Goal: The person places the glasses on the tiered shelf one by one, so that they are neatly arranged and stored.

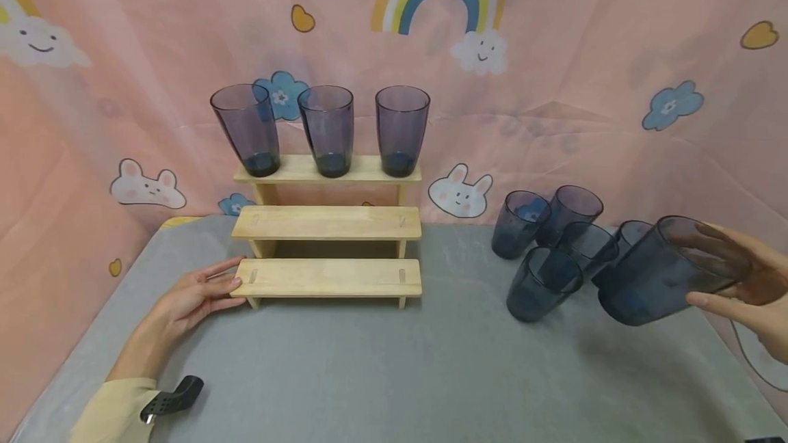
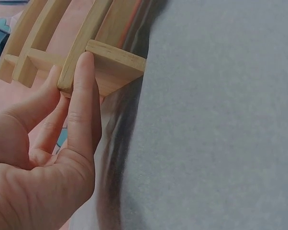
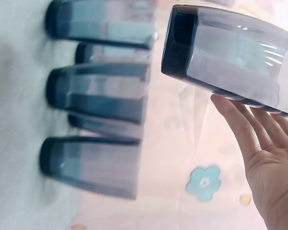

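Note:
On the left, the left hand [image 1: 193,298] pinches the left end of the lowest step of a three-tier wooden rack [image 1: 332,277]; in the left wrist view, thumb and fingers of that hand [image 2: 62,124] lie on the wood's end [image 2: 70,72]. Three purple-blue glasses [image 1: 334,132] stand upright in a row on the top step. At the right, the right hand [image 1: 754,286] holds a tinted glass [image 1: 659,279], tilted and raised, with fingers and thumb around its sides. The right wrist view shows this glass [image 3: 235,57] above the hand [image 3: 268,148].
Several similar glasses [image 1: 544,282] stand grouped on the grey table cover [image 1: 394,374], just left of the held glass. Behind the table hangs a pink printed cloth [image 1: 554,87]. A cable [image 1: 747,354] lies at the right edge.

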The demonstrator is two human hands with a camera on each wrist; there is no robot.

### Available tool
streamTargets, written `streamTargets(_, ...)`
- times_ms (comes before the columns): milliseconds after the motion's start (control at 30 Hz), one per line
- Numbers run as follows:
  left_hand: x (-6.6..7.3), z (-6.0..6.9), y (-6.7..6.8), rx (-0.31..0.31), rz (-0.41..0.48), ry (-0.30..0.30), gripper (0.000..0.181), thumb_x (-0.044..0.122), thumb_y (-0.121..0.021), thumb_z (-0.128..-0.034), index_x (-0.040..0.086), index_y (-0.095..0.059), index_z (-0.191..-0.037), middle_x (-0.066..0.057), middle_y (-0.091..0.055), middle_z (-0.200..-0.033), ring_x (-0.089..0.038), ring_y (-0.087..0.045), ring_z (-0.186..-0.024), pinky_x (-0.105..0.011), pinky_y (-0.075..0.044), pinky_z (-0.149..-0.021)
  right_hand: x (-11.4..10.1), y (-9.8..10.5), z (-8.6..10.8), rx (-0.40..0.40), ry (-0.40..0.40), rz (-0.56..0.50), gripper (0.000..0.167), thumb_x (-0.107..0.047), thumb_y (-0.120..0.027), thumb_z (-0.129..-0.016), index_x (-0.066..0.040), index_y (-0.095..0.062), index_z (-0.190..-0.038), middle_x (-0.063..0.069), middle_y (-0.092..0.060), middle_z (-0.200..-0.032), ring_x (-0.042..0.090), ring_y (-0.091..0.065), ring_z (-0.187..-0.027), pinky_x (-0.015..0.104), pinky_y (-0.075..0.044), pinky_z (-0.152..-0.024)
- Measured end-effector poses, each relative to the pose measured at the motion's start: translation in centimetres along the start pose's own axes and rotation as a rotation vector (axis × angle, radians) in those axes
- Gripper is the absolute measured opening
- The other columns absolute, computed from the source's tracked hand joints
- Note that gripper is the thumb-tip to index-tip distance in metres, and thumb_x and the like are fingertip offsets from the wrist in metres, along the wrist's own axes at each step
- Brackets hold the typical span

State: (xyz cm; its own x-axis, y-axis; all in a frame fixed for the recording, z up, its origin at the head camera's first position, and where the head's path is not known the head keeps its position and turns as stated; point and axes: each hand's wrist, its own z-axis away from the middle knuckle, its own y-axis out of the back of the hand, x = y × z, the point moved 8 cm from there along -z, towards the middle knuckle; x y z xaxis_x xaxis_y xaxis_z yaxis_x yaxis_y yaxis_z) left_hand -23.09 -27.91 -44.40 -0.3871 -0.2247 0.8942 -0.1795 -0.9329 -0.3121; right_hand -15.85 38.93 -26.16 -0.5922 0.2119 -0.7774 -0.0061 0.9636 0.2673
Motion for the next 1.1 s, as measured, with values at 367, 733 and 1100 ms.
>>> streamTargets(367, 0.1, 0.1, 0.0, -0.004, 0.012, -0.002, 0.082, -0.001, -0.059, -0.0964, -0.003, -0.002, -0.155, 0.001, -0.064, -0.110, -0.020, -0.066, -0.102, -0.039, -0.056, -0.090, -1.8, -4.3, -4.2, 0.018, -0.079, 0.196, 0.087, 0.037, -0.059, -0.070, 0.001, -0.041, -0.147, -0.007, -0.057, -0.135, 0.002, -0.055, -0.117, 0.009, -0.052, -0.077)
streamTargets(733, 0.1, 0.1, -0.3, -0.011, 0.034, 0.001, 0.081, -0.002, -0.059, -0.0961, -0.002, -0.003, -0.155, 0.000, -0.065, -0.110, -0.021, -0.066, -0.102, -0.040, -0.056, -0.090, -2.3, -9.5, -7.0, -0.024, -0.005, -0.270, 0.084, 0.042, -0.054, -0.068, 0.010, -0.038, -0.144, 0.011, -0.060, -0.133, 0.017, -0.059, -0.120, 0.021, -0.056, -0.083)
streamTargets(1100, 0.1, 0.1, -0.4, -0.031, 0.029, -0.010, 0.078, -0.002, -0.056, -0.0972, -0.001, -0.005, -0.156, 0.002, -0.063, -0.111, -0.020, -0.066, -0.103, -0.040, -0.056, -0.089, 0.1, -13.9, -9.2, 0.027, 0.005, -0.346, 0.078, 0.033, -0.062, -0.072, 0.004, -0.046, -0.143, 0.013, -0.061, -0.131, 0.021, -0.058, -0.120, 0.020, -0.057, -0.078)
